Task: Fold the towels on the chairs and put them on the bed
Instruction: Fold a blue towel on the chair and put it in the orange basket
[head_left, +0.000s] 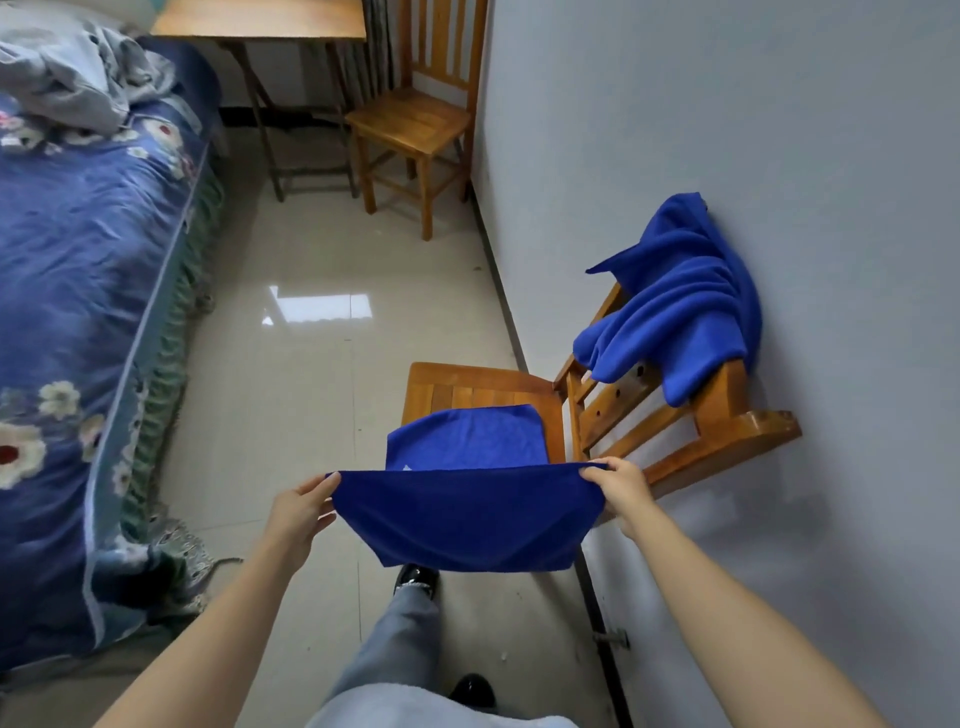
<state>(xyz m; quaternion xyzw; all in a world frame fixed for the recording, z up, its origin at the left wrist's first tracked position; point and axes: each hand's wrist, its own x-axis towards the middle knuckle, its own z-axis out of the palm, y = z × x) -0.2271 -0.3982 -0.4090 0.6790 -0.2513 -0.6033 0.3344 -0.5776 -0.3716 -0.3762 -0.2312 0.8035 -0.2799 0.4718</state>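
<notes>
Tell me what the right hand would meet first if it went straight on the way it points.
Probably the near chair, around where its seat joins the back, though depth is unclear. The right hand pinches a corner of the towel.

blue towel (462, 514) pinched taut between left hand (301, 512) and right hand (621, 491) — above the chair (457, 387) seat

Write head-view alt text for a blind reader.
The left hand and right hand pinch a blue towel by its upper corners at a wooden chair; a second towel drapes the chair's back. A floral bed lies left.
</notes>
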